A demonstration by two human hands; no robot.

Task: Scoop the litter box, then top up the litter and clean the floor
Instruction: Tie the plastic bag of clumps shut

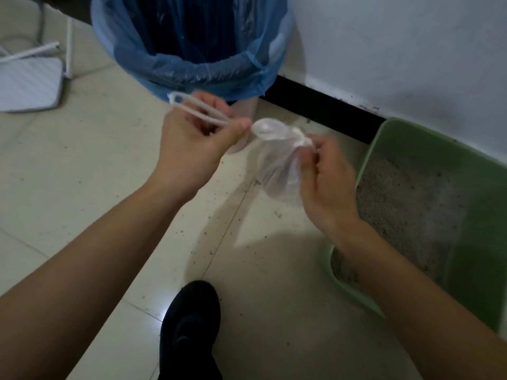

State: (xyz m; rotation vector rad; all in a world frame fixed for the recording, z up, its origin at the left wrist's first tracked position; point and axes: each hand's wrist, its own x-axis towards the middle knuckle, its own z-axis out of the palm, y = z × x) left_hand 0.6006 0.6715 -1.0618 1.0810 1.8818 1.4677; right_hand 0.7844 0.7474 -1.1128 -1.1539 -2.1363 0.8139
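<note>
Head view: left hand [192, 141] and right hand [326, 185] pinch the plastic bag [274, 171] stretched left-right between them, bin [192, 69] just beyond, nearer the left.

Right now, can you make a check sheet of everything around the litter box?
Surface: tiled floor, scattered litter grains.
Job's things: green litter box holding grey litter; small clear bag held above the floor.
Clutter: white device with antennas.
Hands: left hand pinches the bag's handles; right hand pinches its neck.
Cables: grey cable behind the device.
Surroundings: blue-lined bin, white wall, black shoe.
</note>
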